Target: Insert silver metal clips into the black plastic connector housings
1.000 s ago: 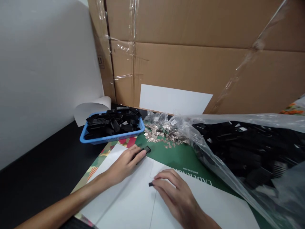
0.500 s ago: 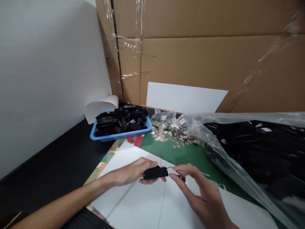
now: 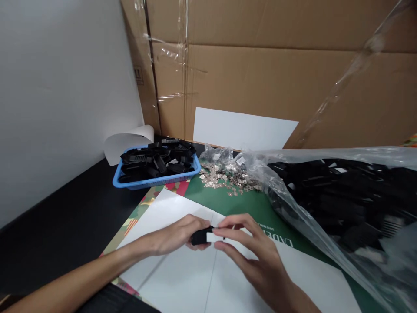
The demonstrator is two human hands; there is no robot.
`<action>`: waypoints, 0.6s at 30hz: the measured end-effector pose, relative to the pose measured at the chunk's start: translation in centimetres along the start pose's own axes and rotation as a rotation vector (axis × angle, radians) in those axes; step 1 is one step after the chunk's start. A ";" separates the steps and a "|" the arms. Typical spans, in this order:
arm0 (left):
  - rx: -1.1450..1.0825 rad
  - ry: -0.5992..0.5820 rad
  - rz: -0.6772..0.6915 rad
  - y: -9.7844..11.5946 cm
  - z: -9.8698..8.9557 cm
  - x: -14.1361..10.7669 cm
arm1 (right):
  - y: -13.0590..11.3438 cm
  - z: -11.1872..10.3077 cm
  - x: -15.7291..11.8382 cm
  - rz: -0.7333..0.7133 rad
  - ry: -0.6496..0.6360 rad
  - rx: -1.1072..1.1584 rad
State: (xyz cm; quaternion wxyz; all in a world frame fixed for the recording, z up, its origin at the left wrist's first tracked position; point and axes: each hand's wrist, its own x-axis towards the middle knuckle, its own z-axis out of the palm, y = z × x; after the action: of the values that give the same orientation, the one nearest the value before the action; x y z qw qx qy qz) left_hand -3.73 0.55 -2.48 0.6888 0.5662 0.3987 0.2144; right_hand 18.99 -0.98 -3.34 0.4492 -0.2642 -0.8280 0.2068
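Observation:
My left hand (image 3: 179, 232) is closed round a small black plastic piece (image 3: 199, 237), held just above the white sheet. At the right end of that piece shows a small flat white piece (image 3: 212, 237). The thumb and fingertips of my right hand (image 3: 257, 252) pinch this white piece, which touches the black one; its far edge is partly behind the fingers.
At the back left stands a blue basket (image 3: 156, 181) heaped with black plastic parts. Small metal pieces (image 3: 221, 176) lie scattered beside it. A clear plastic bag (image 3: 293, 202) full of black parts fills the right side. Cardboard (image 3: 247, 78) rises behind.
The black piece has turned so its end faces me more, with the white piece now flat against it. My right hand has shifted left and its fingers have spread more.

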 end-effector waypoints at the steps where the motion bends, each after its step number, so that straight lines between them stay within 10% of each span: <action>1: 0.004 -0.004 -0.004 0.2 0.1 -0.1 | 0.0 0.3 0.1 0.015 0.001 0.029; 18: 0.063 -0.041 0.051 0.4 0.1 -0.4 | 1.1 1.2 -0.2 0.126 -0.014 0.188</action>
State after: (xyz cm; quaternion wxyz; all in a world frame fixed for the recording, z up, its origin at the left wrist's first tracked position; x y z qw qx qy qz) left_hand -3.77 0.32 -1.96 0.6728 0.6020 0.3765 0.2075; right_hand 18.30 -0.36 -4.75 0.4522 -0.2709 -0.7899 0.3134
